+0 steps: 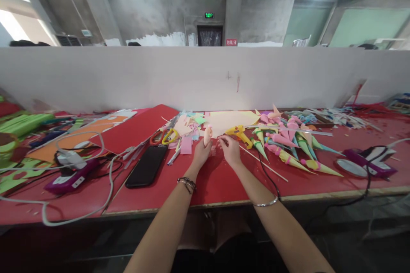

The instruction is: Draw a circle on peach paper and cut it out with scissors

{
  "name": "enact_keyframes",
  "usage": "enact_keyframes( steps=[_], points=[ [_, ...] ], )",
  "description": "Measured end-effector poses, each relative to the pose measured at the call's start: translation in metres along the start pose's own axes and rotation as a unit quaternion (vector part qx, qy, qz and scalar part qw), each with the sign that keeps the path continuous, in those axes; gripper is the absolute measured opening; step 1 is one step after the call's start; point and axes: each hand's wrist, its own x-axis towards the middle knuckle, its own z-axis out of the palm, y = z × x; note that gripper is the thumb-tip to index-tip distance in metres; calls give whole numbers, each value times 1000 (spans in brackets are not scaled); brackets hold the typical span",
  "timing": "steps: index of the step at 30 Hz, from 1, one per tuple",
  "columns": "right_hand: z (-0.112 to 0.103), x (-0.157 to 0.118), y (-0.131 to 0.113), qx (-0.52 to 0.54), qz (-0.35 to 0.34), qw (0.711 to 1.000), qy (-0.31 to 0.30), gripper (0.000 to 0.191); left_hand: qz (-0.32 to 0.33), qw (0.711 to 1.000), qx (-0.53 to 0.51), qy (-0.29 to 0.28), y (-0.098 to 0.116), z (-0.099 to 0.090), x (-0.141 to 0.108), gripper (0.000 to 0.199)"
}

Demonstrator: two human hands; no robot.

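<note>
Left hand: the person's left hand point(202, 152) grasps a small peach-coloured, roughly cone-shaped piece point(208, 133) between its fingers.
Peach piece: upright in that grasp, above the red tabletop point(221, 185), in front of a large cream paper sheet point(232, 121).
Right hand: the right hand point(231, 150) is just beside it, fingertips drawn together towards the piece; whether they pinch anything I cannot tell.
Glue gun: a yellow plastic glue gun point(244, 137) lies just beyond the right hand.
Cones: a heap of yellow, pink, green and blue pointed paper cones point(285, 157) lies right of the gun.
Stick: a thin pale straight stick point(265, 164) lies slantwise between the right forearm and the cones.
Left of the hands: a flat pink paper rectangle point(186, 145), yellow-handled scissors and a black smartphone point(146, 167).
</note>
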Motion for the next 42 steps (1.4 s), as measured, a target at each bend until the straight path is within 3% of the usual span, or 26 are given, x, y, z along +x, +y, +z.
enact_keyframes(
  steps=[8,12,16,21,28,34,42],
  points=[
    [2,4,2,84,17,995,44,23,-28,991,-107,-70,11,-8,-4,27],
    [1,4,2,130,24,991,35,19,-39,985,-140,-96,14,-5,-8,33],
    [-1,4,1,115,30,993,23,17,-54,979,-162,-111,13,-1,-9,36],
    [-5,5,-3,80,13,995,55,14,-62,976,-175,-112,13,-2,-7,38],
    [-5,6,-4,156,80,984,23,16,-98,969,-179,-143,11,-2,-9,33],
    [-1,6,1,214,106,971,-12,23,-88,972,-169,-135,8,-1,-5,27],
    [-3,6,3,197,88,976,-21,18,-68,977,-146,-142,12,-2,-7,26]
  ],
)
